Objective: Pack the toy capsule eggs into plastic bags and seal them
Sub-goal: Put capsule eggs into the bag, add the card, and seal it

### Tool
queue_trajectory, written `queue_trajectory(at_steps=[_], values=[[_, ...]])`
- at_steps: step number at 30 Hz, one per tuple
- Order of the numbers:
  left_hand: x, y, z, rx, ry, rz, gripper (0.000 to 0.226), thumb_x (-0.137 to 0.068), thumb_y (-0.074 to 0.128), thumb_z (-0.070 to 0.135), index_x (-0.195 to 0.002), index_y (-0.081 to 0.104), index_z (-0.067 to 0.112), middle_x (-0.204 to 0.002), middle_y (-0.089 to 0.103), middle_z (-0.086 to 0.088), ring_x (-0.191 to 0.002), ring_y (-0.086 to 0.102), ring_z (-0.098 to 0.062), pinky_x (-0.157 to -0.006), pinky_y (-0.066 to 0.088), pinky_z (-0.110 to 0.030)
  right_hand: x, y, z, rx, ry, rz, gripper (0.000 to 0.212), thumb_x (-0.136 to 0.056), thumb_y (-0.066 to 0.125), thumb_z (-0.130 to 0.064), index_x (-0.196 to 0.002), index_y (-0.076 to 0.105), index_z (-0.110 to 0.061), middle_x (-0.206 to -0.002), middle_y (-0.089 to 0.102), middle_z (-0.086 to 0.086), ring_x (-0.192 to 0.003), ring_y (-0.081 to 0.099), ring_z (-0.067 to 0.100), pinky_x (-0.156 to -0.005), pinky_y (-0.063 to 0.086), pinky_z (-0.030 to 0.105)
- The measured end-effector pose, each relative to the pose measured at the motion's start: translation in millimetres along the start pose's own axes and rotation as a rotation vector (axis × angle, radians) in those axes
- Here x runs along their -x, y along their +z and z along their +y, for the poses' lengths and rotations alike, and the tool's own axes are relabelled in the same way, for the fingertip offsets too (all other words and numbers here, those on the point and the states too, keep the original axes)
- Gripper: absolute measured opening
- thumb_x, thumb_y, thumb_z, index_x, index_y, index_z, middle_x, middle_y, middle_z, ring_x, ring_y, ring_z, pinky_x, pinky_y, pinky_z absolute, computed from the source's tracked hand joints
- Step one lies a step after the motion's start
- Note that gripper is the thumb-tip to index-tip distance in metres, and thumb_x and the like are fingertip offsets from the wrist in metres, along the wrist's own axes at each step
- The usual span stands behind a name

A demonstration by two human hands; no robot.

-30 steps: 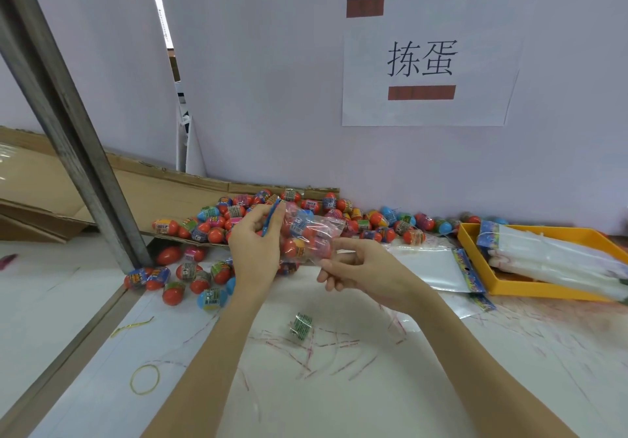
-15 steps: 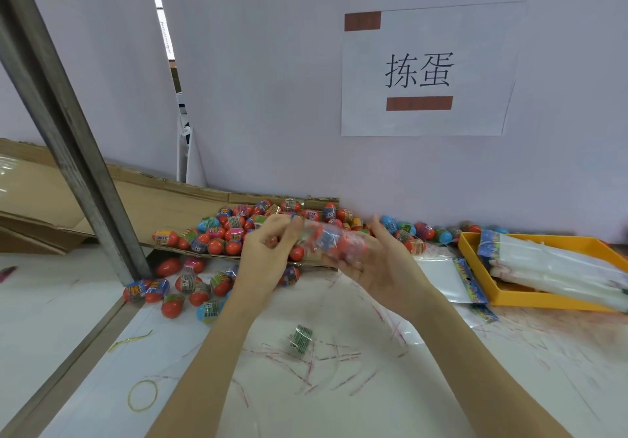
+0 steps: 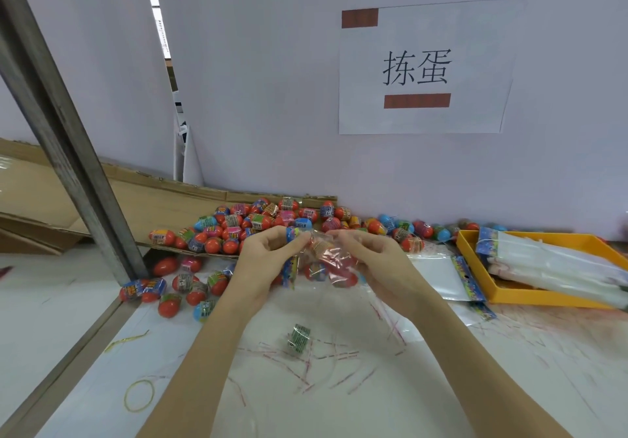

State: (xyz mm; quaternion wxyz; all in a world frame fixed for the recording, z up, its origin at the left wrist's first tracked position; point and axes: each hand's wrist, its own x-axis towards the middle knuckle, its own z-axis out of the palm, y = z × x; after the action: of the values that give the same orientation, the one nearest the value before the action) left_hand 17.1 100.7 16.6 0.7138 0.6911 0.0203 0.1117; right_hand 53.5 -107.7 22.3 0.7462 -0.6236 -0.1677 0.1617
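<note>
A clear plastic bag (image 3: 326, 261) holding red capsule eggs is held above the white table (image 3: 373, 386), just in front of the loose egg pile (image 3: 258, 223). Its long axis runs from about 10 o'clock to 4 o'clock, with the printed blue header end toward 10 o'clock and the filled end low at 4 o'clock. The left hand (image 3: 268, 261) pinches the header end between thumb and curled fingers. The right hand (image 3: 370, 261) has its fingers curled round the filled part of the bag. On the table at 6 o'clock from the bag lie a small green wrapped piece (image 3: 298, 335), thin red-and-white strips (image 3: 326, 356) and a yellow rubber band (image 3: 139, 395). At 3 o'clock an empty flat bag (image 3: 438, 276) lies beside a yellow tray (image 3: 469, 250) stacked with more bags. At 12 o'clock a pale wall carries a paper sign (image 3: 424, 67). At 9 o'clock a grey metal post (image 3: 68, 145) slants before flattened cardboard (image 3: 142, 196).
</note>
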Motion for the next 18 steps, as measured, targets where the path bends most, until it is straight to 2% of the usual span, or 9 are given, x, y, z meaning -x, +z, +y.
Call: queue_trajectory(at_steps=[4,6,7,8,10,12,14,16,18], values=[[0.9,3.7,0.1,-0.038,0.075,0.072,0.016,-0.092,0.079,0.027,-0.090,0.078,0.012,-0.096,0.078,-0.016,-0.097,0.074,-0.034,-0.098,0.059,-0.053,-2.3,3.9,4.7,0.022,-0.073,0.204,0.020,-0.098,0.066,-0.027,-0.098,0.083,-0.017,-0.102,0.080,0.008,-0.098,0.076,0.028,-0.082,0.063,0.032],[1.9,9.1,-0.4,-0.083,0.124,0.115,0.015,-0.096,0.075,0.028,-0.085,0.076,0.018,-0.089,0.076,-0.012,-0.089,0.073,-0.029,-0.096,0.058,-0.054,-4.1,7.3,7.2,0.012,-0.111,0.293,0.019,-0.098,0.066,-0.025,-0.090,0.083,-0.022,-0.097,0.081,0.006,-0.094,0.077,0.027,-0.079,0.063,0.031],[2.1,11.5,-1.2,-0.132,0.167,0.136,0.015,-0.099,0.072,0.029,-0.087,0.074,0.020,-0.087,0.074,-0.013,-0.087,0.071,-0.032,-0.092,0.058,-0.055,-4.8,8.9,7.3,0.023,-0.122,0.308,0.020,-0.098,0.066,-0.026,-0.088,0.083,-0.024,-0.096,0.081,0.005,-0.093,0.077,0.026,-0.077,0.063,0.029],[2.2,13.2,-2.5,-0.192,0.225,0.158,0.017,-0.101,0.069,0.031,-0.090,0.071,0.018,-0.086,0.071,-0.016,-0.085,0.068,-0.037,-0.088,0.057,-0.059,-5.4,9.7,7.4,0.035,-0.126,0.297,0.020,-0.098,0.066,-0.029,-0.090,0.084,-0.024,-0.097,0.081,0.005,-0.094,0.077,0.026,-0.076,0.063,0.028],[2.7,16.2,-4.1,-0.267,0.338,0.214,0.021,-0.104,0.063,0.032,-0.093,0.065,0.015,-0.085,0.064,-0.019,-0.083,0.062,-0.044,-0.081,0.054,-0.061,-5.9,9.3,8.2,0.030,-0.085,0.193,0.026,-0.100,0.062,-0.036,-0.106,0.081,-0.020,-0.105,0.080,0.006,-0.099,0.076,0.027,-0.081,0.063,0.032],[2.6,16.4,-4.5,-0.262,0.383,0.292,0.020,-0.106,0.060,0.032,-0.092,0.061,0.019,-0.083,0.063,-0.012,-0.081,0.061,-0.040,-0.078,0.054,-0.060,-3.9,8.8,9.1,-0.002,0.019,0.041,0.035,-0.101,0.061,-0.040,-0.121,0.073,-0.013,-0.113,0.078,0.010,-0.103,0.076,0.030,-0.088,0.062,0.041],[1.6,15.3,-5.3,-0.261,0.382,0.336,0.021,-0.107,0.058,0.033,-0.092,0.060,0.019,-0.083,0.064,-0.010,-0.081,0.064,-0.036,-0.077,0.056,-0.059,-1.9,8.0,12.0,0.000,0.076,-0.046,0.036,-0.102,0.063,-0.033,-0.127,0.068,-0.008,-0.114,0.077,0.014,-0.103,0.076,0.034,-0.087,0.063,0.042],[-0.2,12.7,-7.2,-0.283,0.380,0.359,0.023,-0.107,0.058,0.033,-0.091,0.060,0.016,-0.079,0.062,-0.012,-0.074,0.062,-0.034,-0.072,0.055,-0.057,-1.6,8.0,13.1,0.030,0.054,-0.021,0.032,-0.102,0.064,-0.027,-0.125,0.068,-0.005,-0.108,0.078,0.015,-0.097,0.077,0.034,-0.080,0.063,0.035],[-1.4,11.9,-8.1,-0.309,0.394,0.388,0.028,-0.108,0.057,0.033,-0.088,0.060,0.014,-0.068,0.056,-0.012,-0.059,0.050,-0.024,-0.060,0.048,-0.045,-2.9,7.9,12.7,0.062,0.013,0.036,0.028,-0.101,0.065,-0.026,-0.121,0.071,-0.007,-0.104,0.079,0.012,-0.093,0.077,0.032,-0.076,0.062,0.029]])
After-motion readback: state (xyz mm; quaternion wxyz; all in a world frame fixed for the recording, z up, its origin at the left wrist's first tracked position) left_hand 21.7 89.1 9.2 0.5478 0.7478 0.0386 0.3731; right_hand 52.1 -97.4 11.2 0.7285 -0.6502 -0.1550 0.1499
